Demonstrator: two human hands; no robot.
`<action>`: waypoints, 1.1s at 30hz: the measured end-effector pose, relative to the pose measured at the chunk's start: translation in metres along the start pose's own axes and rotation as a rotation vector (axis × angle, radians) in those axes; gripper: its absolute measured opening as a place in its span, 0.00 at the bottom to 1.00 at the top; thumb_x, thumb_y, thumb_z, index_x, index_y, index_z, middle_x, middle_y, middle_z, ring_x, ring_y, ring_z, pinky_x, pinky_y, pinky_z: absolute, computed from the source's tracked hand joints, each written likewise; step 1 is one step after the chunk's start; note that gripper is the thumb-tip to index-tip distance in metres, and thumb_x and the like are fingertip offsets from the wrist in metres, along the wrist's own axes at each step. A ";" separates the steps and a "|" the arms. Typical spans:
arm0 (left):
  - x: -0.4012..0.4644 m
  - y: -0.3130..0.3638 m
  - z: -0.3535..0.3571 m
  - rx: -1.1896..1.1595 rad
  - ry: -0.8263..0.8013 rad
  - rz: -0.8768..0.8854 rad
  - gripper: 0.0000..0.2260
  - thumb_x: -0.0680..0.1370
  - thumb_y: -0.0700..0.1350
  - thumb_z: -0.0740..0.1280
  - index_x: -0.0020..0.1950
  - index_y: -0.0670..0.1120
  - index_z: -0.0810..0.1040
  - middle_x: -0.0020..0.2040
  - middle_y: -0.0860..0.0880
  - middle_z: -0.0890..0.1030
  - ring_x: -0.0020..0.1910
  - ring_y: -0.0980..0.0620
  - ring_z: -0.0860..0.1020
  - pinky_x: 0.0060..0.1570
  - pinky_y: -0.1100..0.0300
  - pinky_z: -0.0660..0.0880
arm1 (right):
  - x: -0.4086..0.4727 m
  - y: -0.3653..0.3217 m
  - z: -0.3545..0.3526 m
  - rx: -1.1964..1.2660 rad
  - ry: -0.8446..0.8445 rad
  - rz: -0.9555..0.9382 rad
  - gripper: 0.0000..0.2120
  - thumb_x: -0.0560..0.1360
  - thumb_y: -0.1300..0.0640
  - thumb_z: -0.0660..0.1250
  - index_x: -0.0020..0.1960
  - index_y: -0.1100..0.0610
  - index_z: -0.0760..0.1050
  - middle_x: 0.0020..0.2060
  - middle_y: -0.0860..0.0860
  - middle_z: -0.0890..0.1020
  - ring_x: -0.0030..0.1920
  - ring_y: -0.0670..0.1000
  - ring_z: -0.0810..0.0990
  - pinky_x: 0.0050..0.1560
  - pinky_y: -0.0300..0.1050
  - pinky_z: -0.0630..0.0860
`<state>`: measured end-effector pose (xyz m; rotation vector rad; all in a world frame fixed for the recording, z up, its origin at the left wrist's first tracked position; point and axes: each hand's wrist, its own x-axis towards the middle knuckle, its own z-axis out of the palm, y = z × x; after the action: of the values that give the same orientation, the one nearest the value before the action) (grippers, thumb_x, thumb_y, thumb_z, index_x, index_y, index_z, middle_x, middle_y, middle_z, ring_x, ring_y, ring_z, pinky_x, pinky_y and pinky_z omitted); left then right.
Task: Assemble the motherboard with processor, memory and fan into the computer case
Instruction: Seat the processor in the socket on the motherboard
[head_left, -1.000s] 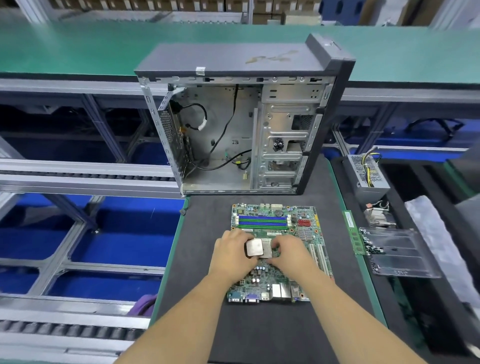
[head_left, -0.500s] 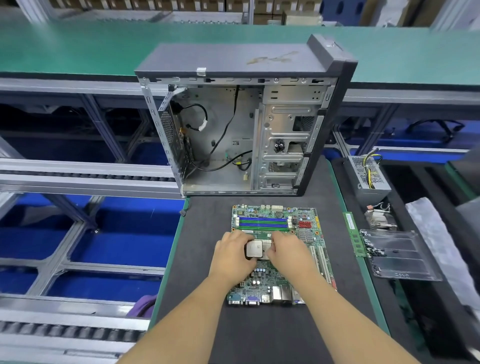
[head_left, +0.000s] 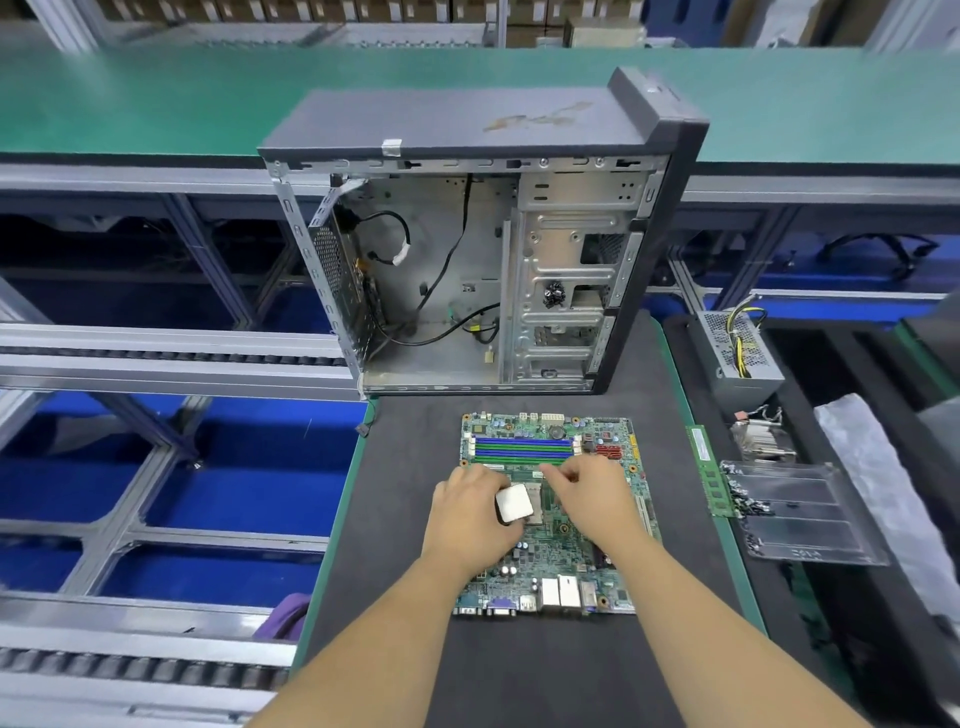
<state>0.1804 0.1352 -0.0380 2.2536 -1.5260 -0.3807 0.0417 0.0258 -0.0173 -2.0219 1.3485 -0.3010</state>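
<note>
Motherboard (head_left: 550, 519) lies flat on the dark mat (head_left: 395, 519), just in front of the open computer case (head_left: 483, 249); left hand (head_left: 467, 514) holds the processor (head_left: 514, 503) by its edge, fingers curled round it, chip tilted above the socket (head_left: 535, 499); right hand (head_left: 592, 499) has fingers curled down onto the board beside the socket, what it pinches I cannot tell; memory stick (head_left: 709, 470) lies on the mat's right edge; power supply (head_left: 737, 348), heatsink (head_left: 761, 439) and clear plastic tray (head_left: 800, 514) sit further right.
</note>
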 end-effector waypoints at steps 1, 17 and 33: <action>0.000 0.002 0.001 0.017 0.002 -0.004 0.15 0.71 0.57 0.68 0.55 0.55 0.76 0.52 0.58 0.75 0.55 0.53 0.70 0.55 0.56 0.64 | -0.002 -0.001 0.001 0.042 -0.015 0.024 0.27 0.82 0.46 0.65 0.34 0.67 0.76 0.28 0.62 0.79 0.27 0.54 0.73 0.40 0.50 0.78; -0.001 0.027 0.004 0.134 0.122 -0.121 0.16 0.72 0.59 0.60 0.57 0.56 0.76 0.52 0.58 0.74 0.54 0.53 0.71 0.54 0.56 0.57 | -0.024 -0.010 0.015 0.339 -0.089 0.155 0.10 0.74 0.51 0.76 0.53 0.52 0.80 0.41 0.47 0.83 0.43 0.49 0.83 0.51 0.53 0.83; -0.005 0.034 0.004 0.235 0.181 -0.031 0.12 0.73 0.46 0.65 0.57 0.52 0.75 0.51 0.53 0.75 0.51 0.49 0.73 0.56 0.53 0.64 | -0.027 -0.035 0.021 0.399 -0.049 0.271 0.05 0.73 0.54 0.70 0.42 0.55 0.82 0.38 0.47 0.84 0.42 0.50 0.81 0.41 0.42 0.75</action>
<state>0.1487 0.1278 -0.0262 2.4149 -1.5097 -0.0025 0.0666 0.0666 -0.0055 -1.4922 1.3862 -0.3610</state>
